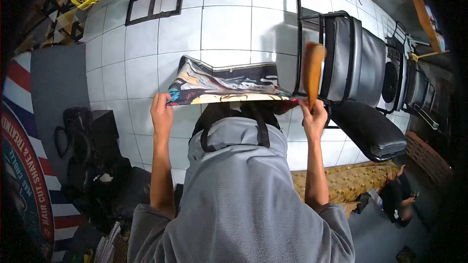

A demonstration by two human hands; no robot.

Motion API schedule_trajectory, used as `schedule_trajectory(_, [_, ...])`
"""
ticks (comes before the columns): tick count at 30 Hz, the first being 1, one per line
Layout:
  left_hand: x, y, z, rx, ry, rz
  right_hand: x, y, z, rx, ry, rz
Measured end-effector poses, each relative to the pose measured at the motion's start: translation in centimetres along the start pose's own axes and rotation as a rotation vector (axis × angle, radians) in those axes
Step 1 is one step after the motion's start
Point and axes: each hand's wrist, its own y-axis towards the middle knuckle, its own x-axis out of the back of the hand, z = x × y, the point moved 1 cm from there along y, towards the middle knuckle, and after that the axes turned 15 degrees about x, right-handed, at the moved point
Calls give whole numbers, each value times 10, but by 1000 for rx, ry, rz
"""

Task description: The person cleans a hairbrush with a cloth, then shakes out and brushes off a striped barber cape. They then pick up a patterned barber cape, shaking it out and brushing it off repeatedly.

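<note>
left hand (pixel 162 113), its grip closed on one end of a printed cloth (pixel 222 83), the cloth spanning between both hands, folds beyond the held edge, right hand (pixel 314 116) pinching the other end together with a brown wooden tool (pixel 313 73)

1. Single view, head-worn, looking forward and steeply down over the wearer's grey top (pixel 229 199).
2. Wide field, corners dark.
3. Left hand (pixel 161 113) and right hand (pixel 314 117) near; tiled floor (pixel 226 29) beyond, covered past its left edge.
</note>
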Motion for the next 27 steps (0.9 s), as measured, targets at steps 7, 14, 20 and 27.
schedule_trajectory(7, [-1, 6, 10, 57, 46, -262, 2, 2, 24, 70, 99, 65])
schedule_trajectory(14, [-29, 1, 67, 370, -289, -263, -6, -1, 33, -212, 497, 147])
schedule_trajectory(20, [-28, 4, 87, 443, -416, -370, 8, 0, 33, -321, 485, 509])
schedule_trajectory(27, [-3, 2, 80, 340, -517, -6, 10, -10, 35, -317, 293, 833])
